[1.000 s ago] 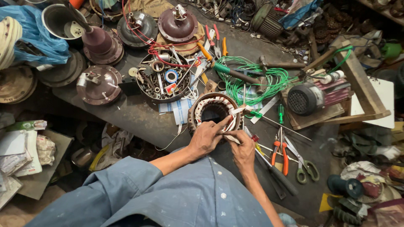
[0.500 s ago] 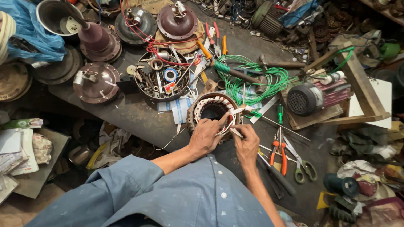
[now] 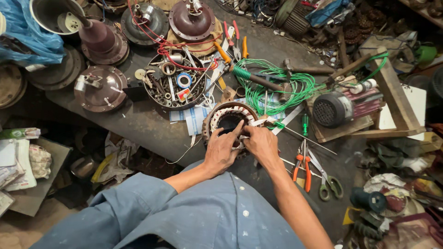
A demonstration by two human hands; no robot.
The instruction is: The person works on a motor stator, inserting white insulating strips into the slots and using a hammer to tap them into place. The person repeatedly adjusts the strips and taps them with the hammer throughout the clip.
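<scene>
A round motor stator (image 3: 229, 116) with copper windings and white insulation strips lies on the dark workbench (image 3: 138, 124) in front of me. My left hand (image 3: 222, 150) rests on its near rim, index finger stretched into the centre hole. My right hand (image 3: 262, 144) is beside it on the right rim, fingers curled on the winding where a white strip (image 3: 258, 121) sticks out. Both hands touch the stator and cover its near edge.
A round tray of small parts (image 3: 175, 83), brown fan motor housings (image 3: 99, 87), a coil of green wire (image 3: 277, 85), a hammer (image 3: 263, 82), orange pliers (image 3: 302, 167), scissors (image 3: 325, 177) and a grey motor on a wooden stand (image 3: 333, 109) crowd the bench. Clutter fills the floor on both sides.
Both hands have stayed on the stator with only small finger shifts; the right hand has closed in toward the left. The view has drifted slightly.
</scene>
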